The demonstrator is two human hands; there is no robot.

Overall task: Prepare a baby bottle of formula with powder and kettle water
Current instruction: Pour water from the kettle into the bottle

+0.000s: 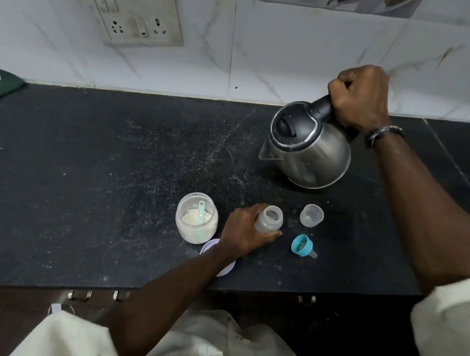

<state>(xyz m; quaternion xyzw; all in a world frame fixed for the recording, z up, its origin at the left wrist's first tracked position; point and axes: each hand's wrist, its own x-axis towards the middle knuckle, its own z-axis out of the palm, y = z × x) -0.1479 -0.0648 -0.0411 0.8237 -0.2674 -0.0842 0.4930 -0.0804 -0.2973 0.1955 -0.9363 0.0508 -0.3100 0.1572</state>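
- Steel and black plastic: the kettle hangs tilted above the dark counter, its spout low and to the left, its lid down. The right hand is clenched in a fist round the black handle, all fingers wrapped tight. A dark beaded band sits on that wrist.
- The left hand curls round the clear baby bottle, fingers on its left and near sides and the thumb at the base. The bottle stands open-mouthed on the counter, below and left of the kettle's spout and apart from it.
- Just right of the bottle stands its clear cap, mouth up; nearer the counter edge lies the blue ring with its teat, on its side.
- Left of the hand stands an open glass jar of pale powder, with a light green scoop stuck in it. A pale lid lies partly under the left forearm.
- On the tiled wall is a grimy socket plate; a green cloth lies far left.
- No brand, label or writing can be read on anything.
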